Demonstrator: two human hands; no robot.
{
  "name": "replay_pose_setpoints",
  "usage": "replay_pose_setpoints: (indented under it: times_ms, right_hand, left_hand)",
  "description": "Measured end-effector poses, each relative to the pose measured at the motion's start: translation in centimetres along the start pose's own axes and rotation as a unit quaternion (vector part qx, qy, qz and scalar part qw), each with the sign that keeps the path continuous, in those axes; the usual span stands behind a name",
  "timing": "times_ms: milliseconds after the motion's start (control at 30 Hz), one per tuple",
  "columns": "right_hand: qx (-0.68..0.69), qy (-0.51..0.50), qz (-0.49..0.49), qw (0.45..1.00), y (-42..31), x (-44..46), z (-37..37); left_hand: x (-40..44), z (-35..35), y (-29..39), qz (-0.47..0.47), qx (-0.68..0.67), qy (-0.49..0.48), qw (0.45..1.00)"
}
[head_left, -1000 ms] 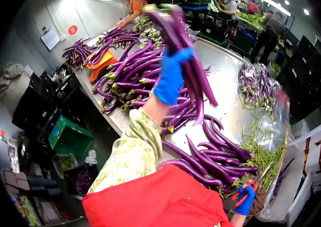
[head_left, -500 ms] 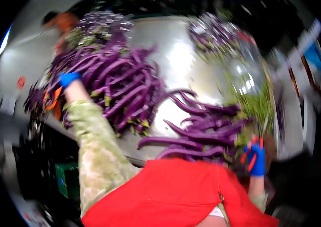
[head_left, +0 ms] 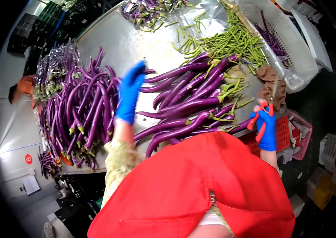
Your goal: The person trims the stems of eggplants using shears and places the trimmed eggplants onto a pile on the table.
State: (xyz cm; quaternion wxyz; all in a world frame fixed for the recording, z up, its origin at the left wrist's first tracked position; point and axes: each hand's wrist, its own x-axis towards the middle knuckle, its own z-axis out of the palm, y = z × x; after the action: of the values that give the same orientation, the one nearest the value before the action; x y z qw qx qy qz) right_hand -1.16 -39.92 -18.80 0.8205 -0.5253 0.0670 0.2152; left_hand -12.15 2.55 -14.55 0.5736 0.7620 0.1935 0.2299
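My left hand (head_left: pixel 130 93), in a blue glove, is stretched out over the metal table (head_left: pixel 142 43), its fingers extended with nothing visible in them. It is between a large pile of long purple eggplants (head_left: pixel 88 99) on the left and a second group of eggplants (head_left: pixel 193 105) with green stems on the right. Red-handled snips (head_left: pixel 264 117) are gripped in my right hand (head_left: pixel 268 133), also blue-gloved, beyond the stem ends by the table's right edge. The blades point away from me.
Short green stalks (head_left: pixel 235 43) are heaped at the back right, beside a white crate (head_left: pixel 294 55) with some eggplants inside. Bagged eggplants (head_left: pixel 59 63) lie at the left. A brown crumpled cloth (head_left: pixel 273 85) and a red basket (head_left: pixel 282 137) are near my right hand. A co-worker's orange sleeve (head_left: pixel 26 85) shows far left.
My left hand has come away from the left pile toward the right-hand eggplants. The view has turned to the right. My right hand still holds the snips.
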Motion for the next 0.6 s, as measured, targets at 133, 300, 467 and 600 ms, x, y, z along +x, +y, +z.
replay_pose_setpoints:
  times_ms: [133,300,467,600]
  right_hand:
    - [-0.039,0.064,-0.004,0.997,-1.4,-1.8,2.5]
    - [-0.017,0.033,0.017,0.999,2.3,-0.1,-2.9]
    - [-0.024,0.009,0.052,0.998,3.2,1.0,-1.6]
    - [-0.023,0.0,0.05,0.998,2.3,1.6,0.9]
  left_hand:
    - [1.0,5.0,-3.4,0.205,0.311,-0.069,0.925]
    - [-2.5,6.4,-3.0,0.171,0.294,-0.018,0.94]
    - [-3.2,-2.9,-8.7,-0.045,0.338,0.131,0.931]
    - [-0.2,-9.3,-8.0,-0.016,0.422,0.156,0.893]
